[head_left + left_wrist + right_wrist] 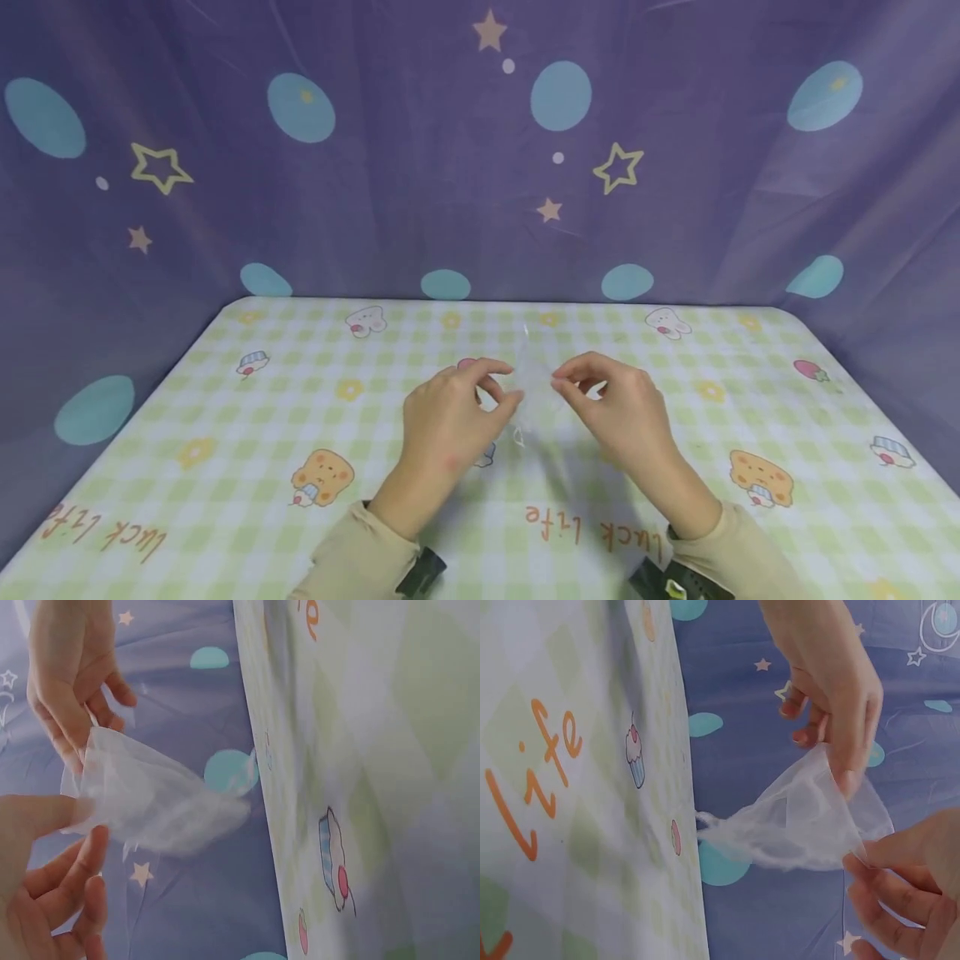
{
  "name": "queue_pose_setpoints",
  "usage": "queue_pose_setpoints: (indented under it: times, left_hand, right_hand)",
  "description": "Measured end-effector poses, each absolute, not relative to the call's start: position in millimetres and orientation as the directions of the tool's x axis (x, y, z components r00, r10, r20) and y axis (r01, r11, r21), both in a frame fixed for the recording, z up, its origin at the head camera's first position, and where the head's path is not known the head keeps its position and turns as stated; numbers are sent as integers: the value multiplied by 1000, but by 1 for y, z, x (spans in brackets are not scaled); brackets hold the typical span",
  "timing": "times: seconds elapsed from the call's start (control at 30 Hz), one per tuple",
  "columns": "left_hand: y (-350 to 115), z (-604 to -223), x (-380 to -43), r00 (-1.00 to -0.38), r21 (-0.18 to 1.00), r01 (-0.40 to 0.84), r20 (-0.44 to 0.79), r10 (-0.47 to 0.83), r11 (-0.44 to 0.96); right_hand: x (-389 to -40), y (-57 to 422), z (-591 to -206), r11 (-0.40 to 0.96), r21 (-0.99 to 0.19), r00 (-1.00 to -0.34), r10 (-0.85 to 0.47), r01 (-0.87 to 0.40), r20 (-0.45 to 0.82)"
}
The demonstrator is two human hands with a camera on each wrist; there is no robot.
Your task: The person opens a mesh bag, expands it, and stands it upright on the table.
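Observation:
Between the two hands hangs a thin, see-through white pouch (810, 817), which narrows downward to a tail with a bit of white string. My left hand (453, 412) pinches one side of its wide upper edge with thumb and fingertips. On the opposite side my right hand (618, 408) pinches the edge between thumb and index finger. Seen from above, the pouch (531, 383) nearly vanishes against the tablecloth. The left wrist view shows the pouch (157, 795) hanging in folds above the table, with nothing solid visible inside it.
A green-and-white checked tablecloth (247, 442) with cartoon prints and lettering covers the table. Behind it hangs a purple curtain (465, 183) with stars and blue ovals. Dark wrist straps (422, 573) sit over the beige sleeves (360, 554).

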State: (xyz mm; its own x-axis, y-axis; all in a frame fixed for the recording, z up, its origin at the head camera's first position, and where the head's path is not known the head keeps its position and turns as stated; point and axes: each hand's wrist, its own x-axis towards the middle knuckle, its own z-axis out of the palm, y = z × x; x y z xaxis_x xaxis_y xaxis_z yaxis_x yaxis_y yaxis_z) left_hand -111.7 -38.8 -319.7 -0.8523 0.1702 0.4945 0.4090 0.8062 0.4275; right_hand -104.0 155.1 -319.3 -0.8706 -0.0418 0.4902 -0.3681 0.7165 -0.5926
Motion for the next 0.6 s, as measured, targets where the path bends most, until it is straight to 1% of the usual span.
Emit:
queue_pose_setpoints:
  times: [0.13,0.3,0.37,0.47,0.53,0.6]
  left_hand:
    - [-36,-320,-110,-817,406,451,547,184,795]
    - [-37,-321,-111,-790,404,438,599,129,803]
    - [-37,-321,-110,-780,407,435,617,109,803]
    - [-37,-321,-111,-769,418,435,634,87,798]
    - [-38,-321,-111,-768,425,432,636,77,796]
    - [-39,-320,-112,-773,434,424,630,69,795]
  right_hand:
    - [-105,154,-321,715,-566,-856,-90,-411,508]
    - [-104,151,-320,722,-564,-861,-87,-402,502]
    - [-103,149,-319,718,-583,-878,-81,-380,472]
    - [-100,147,-318,718,-614,-916,-80,-326,393]
    - [-98,146,-317,729,-622,-936,-77,-288,344]
    - [-98,146,-316,742,-616,-944,-66,-263,324]
